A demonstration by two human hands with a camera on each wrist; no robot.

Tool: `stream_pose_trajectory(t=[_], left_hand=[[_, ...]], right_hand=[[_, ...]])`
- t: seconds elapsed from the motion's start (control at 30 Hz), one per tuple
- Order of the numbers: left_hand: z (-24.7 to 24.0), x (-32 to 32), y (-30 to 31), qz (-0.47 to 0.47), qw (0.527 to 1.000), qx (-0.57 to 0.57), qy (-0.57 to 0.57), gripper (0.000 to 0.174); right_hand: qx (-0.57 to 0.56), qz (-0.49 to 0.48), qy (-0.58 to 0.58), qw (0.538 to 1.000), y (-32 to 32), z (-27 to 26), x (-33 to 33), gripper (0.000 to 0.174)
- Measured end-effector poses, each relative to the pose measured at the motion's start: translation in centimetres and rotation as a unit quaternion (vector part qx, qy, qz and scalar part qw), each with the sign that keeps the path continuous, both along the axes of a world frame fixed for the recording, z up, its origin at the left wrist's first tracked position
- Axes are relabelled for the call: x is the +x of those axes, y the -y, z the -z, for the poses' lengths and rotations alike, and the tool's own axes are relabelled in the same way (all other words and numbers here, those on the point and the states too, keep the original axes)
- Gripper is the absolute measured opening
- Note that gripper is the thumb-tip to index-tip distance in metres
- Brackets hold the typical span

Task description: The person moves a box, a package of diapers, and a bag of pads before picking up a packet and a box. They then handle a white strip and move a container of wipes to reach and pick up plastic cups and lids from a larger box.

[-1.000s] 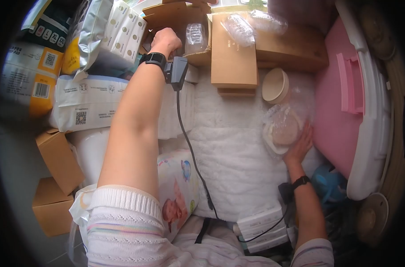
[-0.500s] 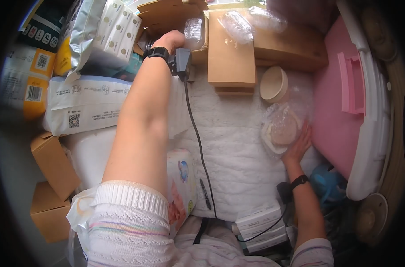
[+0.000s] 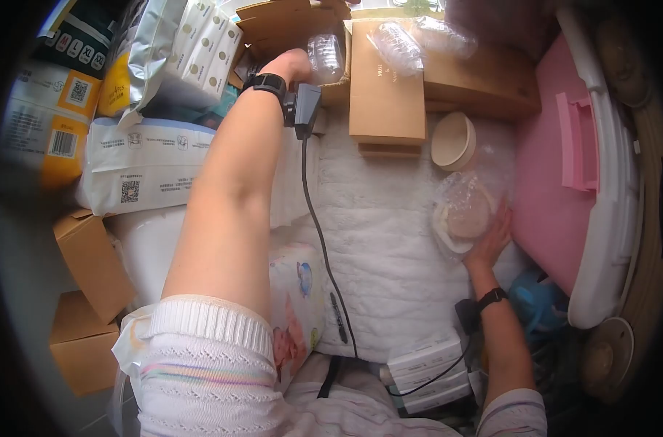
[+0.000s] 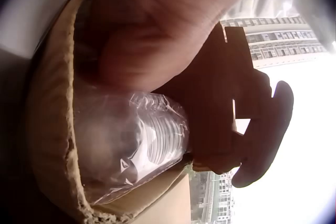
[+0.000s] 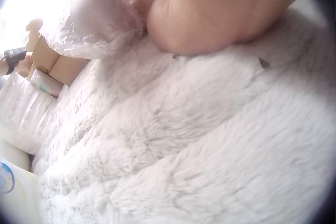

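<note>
My left hand (image 3: 293,64) reaches down into an open cardboard box (image 3: 273,20) at the back, its fingers hidden inside. Beside it in the box stands a clear plastic-wrapped package (image 3: 326,58) with ridged contents. The left wrist view shows this package (image 4: 160,134) close under the hand. My right hand (image 3: 492,240) lies on the white fluffy blanket (image 3: 375,240), fingers extended along the side of a round, bowl-like item in a clear plastic bag (image 3: 466,215). In the right wrist view the bag (image 5: 100,19) sits right against the hand.
Brown boxes (image 3: 386,87) stand at the back, with plastic-wrapped pieces (image 3: 397,47) on top. An unwrapped beige bowl (image 3: 452,140) tilts near the bag. A pink bin (image 3: 550,167) borders the right side; packs (image 3: 142,164) crowd the left. A black marker (image 3: 338,318) lies near the front.
My left hand has shifted right within the box, towards the plastic-wrapped package. The marker, earlier out of sight, now shows on the blanket. The right hand stays beside the bag.
</note>
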State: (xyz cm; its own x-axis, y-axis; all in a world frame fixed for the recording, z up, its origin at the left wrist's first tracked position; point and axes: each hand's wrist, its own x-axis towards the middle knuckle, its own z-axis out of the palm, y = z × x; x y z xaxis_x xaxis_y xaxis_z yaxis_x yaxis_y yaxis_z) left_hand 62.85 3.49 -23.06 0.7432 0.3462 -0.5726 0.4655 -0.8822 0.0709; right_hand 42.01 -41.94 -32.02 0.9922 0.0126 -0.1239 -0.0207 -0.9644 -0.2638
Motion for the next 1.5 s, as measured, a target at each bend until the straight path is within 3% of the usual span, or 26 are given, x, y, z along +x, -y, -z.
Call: stream_pose_trajectory(t=[0.03, 0.07, 0.1, 0.17, 0.3, 0.43, 0.6, 0.77, 0.9, 0.97, 1.0, 1.03, 1.1, 1.2, 1.23, 1.3, 1.33, 1.37, 1.43, 1.5], left_hand=[[-1.5, -0.1, 0.8, 0.053, 0.997, 0.028, -0.037, 0.031], [-3.6, -0.6, 1.9, 0.080, 0.992, 0.103, 0.004, 0.030], [-4.2, -0.8, 1.8, 0.070, 0.980, 0.166, 0.088, 0.031], [-5.1, -1.4, 1.8, 0.073, 0.965, 0.227, 0.108, 0.031], [-3.7, -1.6, 0.4, 0.030, 0.973, 0.213, 0.083, 0.033], [-4.3, -1.0, 1.5, 0.043, 0.978, 0.206, -0.001, 0.041], [-3.2, -1.2, 1.1, 0.083, 0.965, 0.248, 0.007, 0.045], [-2.9, -0.9, 0.9, 0.135, 0.960, 0.246, 0.017, 0.047], [-5.6, -0.5, -0.2, 0.094, 0.984, 0.148, 0.027, 0.032], [-7.0, -0.2, 0.1, 0.097, 0.976, 0.180, 0.072, 0.024], [-7.7, 0.3, 0.4, 0.028, 0.977, 0.191, 0.085, 0.020], [-9.5, -0.1, 2.8, -0.013, 0.976, 0.184, 0.116, 0.019], [-12.0, -0.9, 6.9, 0.049, 0.976, 0.111, 0.183, 0.019], [-14.2, -3.2, 16.1, 0.119, 0.949, -0.193, 0.222, 0.019], [-15.1, -4.5, 20.4, 0.172, 0.952, -0.204, 0.153, 0.021], [-11.1, -5.0, 25.4, 0.232, 0.954, -0.152, 0.115, 0.035], [-7.8, -5.5, 26.9, 0.240, 0.946, -0.100, 0.195, 0.040], [-6.4, -5.7, 27.8, 0.214, 0.960, -0.138, 0.119, 0.034], [-1.5, -6.3, 29.1, 0.147, 0.965, -0.138, 0.166, 0.028], [-0.7, -6.5, 29.5, 0.123, 0.965, -0.142, 0.182, 0.027]], right_hand=[[0.007, 0.002, 0.008, 1.000, -0.1, -0.1, 0.0, 0.103], [0.013, 0.003, 0.016, 1.000, -0.2, -0.2, 0.0, 0.102], [0.014, 0.005, 0.014, 1.000, -0.1, -0.2, 0.0, 0.102], [0.000, -0.005, 0.014, 1.000, -0.1, -0.2, -0.1, 0.101], [0.004, 0.007, 0.002, 1.000, 0.1, -0.1, 0.1, 0.102], [0.007, 0.006, -0.011, 1.000, -0.1, -0.4, 0.1, 0.105], [0.002, 0.008, -0.022, 1.000, -0.2, -0.1, 0.1, 0.107], [0.027, -0.002, -0.019, 0.999, -0.1, -0.7, 0.1, 0.090], [-0.032, -0.037, 0.017, 0.999, 0.8, 0.5, -0.1, 0.080], [0.006, -0.019, -0.008, 1.000, 0.2, -0.3, 0.0, 0.078], [0.026, -0.014, 0.015, 0.999, 0.2, -0.1, 0.0, 0.079], [0.025, -0.011, 0.015, 1.000, 0.2, 0.1, 0.0, 0.079], [-0.014, -0.016, -0.002, 1.000, 0.3, 0.3, 0.0, 0.080], [0.004, -0.004, -0.012, 1.000, 0.2, -0.3, 0.1, 0.080], [-0.004, -0.007, -0.008, 1.000, 0.2, -0.1, 0.0, 0.080], [-0.004, -0.009, 0.004, 1.000, 0.2, 0.0, -0.1, 0.080], [-0.004, -0.007, 0.013, 1.000, 0.3, 0.1, -0.1, 0.080], [0.000, -0.011, 0.014, 1.000, 0.4, 0.3, -0.1, 0.080], [0.009, -0.016, 0.031, 0.999, 0.5, 0.7, -0.3, 0.079], [-0.001, -0.029, 0.028, 0.999, 0.7, 0.9, -0.3, 0.078]])
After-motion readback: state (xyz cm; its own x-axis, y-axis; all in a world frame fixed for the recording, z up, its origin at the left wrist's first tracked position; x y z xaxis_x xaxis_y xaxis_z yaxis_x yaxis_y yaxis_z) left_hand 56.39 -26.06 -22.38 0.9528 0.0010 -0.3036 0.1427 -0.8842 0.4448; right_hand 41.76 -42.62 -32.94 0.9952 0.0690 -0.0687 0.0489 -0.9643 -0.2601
